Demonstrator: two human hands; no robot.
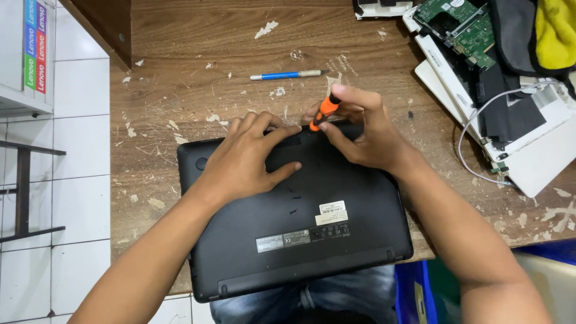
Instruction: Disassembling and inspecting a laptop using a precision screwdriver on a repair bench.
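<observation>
A black laptop (pixel 336 240) lies upside down on the worn wooden table (pixel 198 36), its near edge hanging over my lap. My left hand (pixel 246 159) rests flat on the laptop's underside, fingers spread, pressing near the far edge. My right hand (pixel 363 129) grips an orange-and-black screwdriver (pixel 324 111), held tilted with its tip down at the laptop's far edge, close to my left fingertips.
A blue craft knife (pixel 288 75) lies on the table beyond the laptop. At the right sit a dismantled white laptop (pixel 534 156) with a green circuit board (pixel 465 27), a white cable (pixel 474 129) and a yellow cloth (pixel 555 30). White tiled floor lies to the left.
</observation>
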